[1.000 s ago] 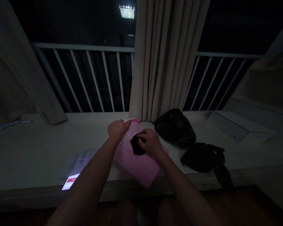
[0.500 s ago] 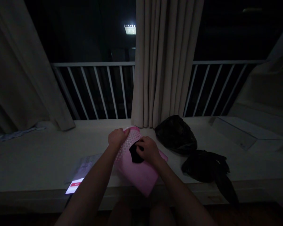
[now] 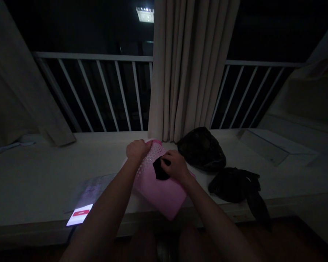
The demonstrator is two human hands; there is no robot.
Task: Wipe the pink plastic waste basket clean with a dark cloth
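A pink basket [image 3: 164, 194] with a perforated upper band lies tilted on the pale ledge. My left hand [image 3: 138, 150] is closed on its rim at the far left side. A small black cloth-like piece [image 3: 160, 170] rests against the basket's side. The fingers of my right hand [image 3: 175, 165] are pinched on the upper right edge of this black piece, and the wrist is over the basket. The dim light hides the finer details of both grips.
Two black plastic bags [image 3: 202, 149] [image 3: 232, 185] lie right of the basket, near a clear box [image 3: 280, 147]. A lit phone [image 3: 79, 214] is at the ledge's front left. Behind stand a curtain [image 3: 177, 72] and white railing [image 3: 93, 56].
The view has shifted, so the railing and lamp sit higher in the picture and the phone lies further left. Both hands keep their holds.
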